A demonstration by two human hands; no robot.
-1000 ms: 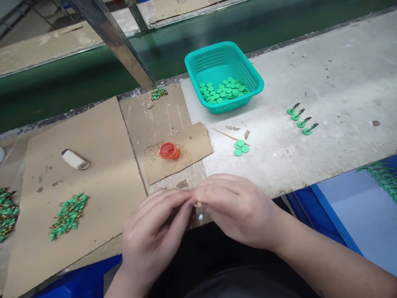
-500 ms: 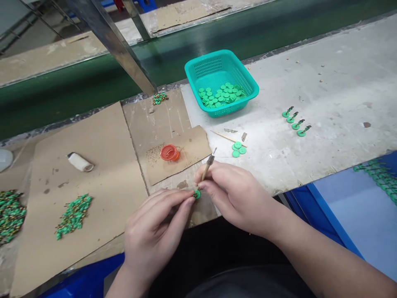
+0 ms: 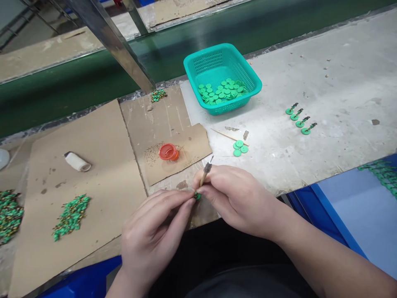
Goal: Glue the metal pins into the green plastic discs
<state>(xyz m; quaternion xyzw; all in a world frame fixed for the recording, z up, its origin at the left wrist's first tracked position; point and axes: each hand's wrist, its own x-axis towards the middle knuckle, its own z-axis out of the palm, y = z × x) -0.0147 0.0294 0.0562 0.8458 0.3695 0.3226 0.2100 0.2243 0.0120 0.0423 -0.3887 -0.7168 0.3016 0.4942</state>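
Both hands meet at the table's near edge. My left hand (image 3: 155, 231) pinches a small green disc (image 3: 197, 195) between its fingertips. My right hand (image 3: 237, 200) is closed on a thin wooden-handled brush (image 3: 205, 172), whose dark tip points up and away, and its fingers also touch the disc. Three loose green discs (image 3: 239, 147) lie just beyond the hands, beside a thin wooden stick (image 3: 228, 135). A small orange-red pot (image 3: 168, 151) sits on a piece of cardboard (image 3: 186, 151) left of them.
A teal basket (image 3: 248, 74) with several green discs stands at the back. Several discs with dark stems (image 3: 300, 116) lie in a row at the right. Piles of green pieces (image 3: 70, 217) and a white roll (image 3: 76, 162) lie on cardboard at the left. A green belt (image 3: 77, 78) runs behind.
A second ago both hands were closed together, hiding what they held. The brush has since swung upright in my right hand and the green disc shows at my left fingertips.
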